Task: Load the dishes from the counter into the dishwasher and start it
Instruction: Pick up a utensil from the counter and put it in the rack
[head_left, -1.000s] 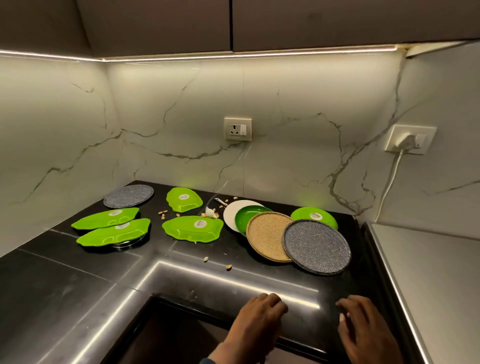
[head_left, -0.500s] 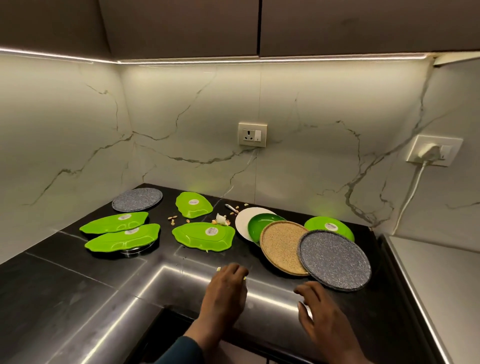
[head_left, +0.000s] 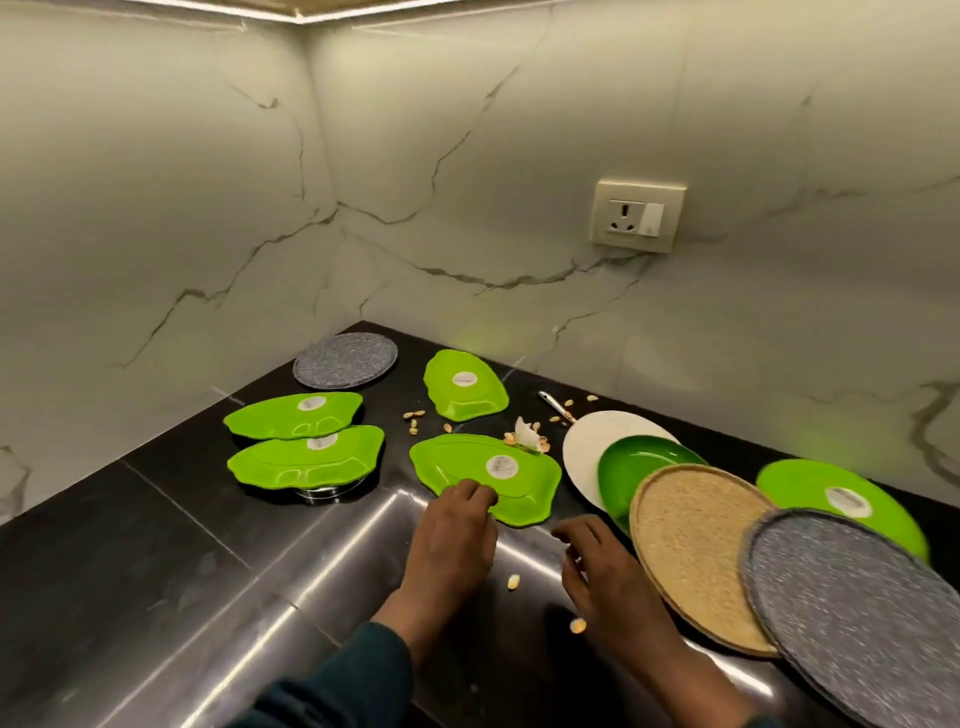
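The left hand (head_left: 451, 540) is reaching onto the black bench (head_left: 156, 561), its fingertips (head_left: 475, 491) curling onto the near rim of the leaf-shaped green plate (head_left: 488, 480) lying at the middle of the view; whether that grip is clamped on the rim or only touching it, I cannot tell. The right hand (head_left: 605, 571) is hovering just at four o'clock of that plate, fingers loosely apart and holding nothing.

At nine o'clock of the plate two more green leaf plates (head_left: 301, 441) are lying, the nearer one sitting on a steel bowl (head_left: 324, 491). At twelve o'clock a smaller green dish (head_left: 464, 385) is resting, and at eleven o'clock, by the wall, a grey round plate (head_left: 345, 359).

At three o'clock a stack is overlapping: a white plate (head_left: 587, 457), a green bowl (head_left: 639, 467), a tan round plate (head_left: 696, 551), a large grey plate (head_left: 852, 608) and another green plate (head_left: 841, 499) behind them. Nut scraps (head_left: 414, 415) are lying scattered between the dishes, and a wall socket (head_left: 636, 215) is sitting at one o'clock on the marble.
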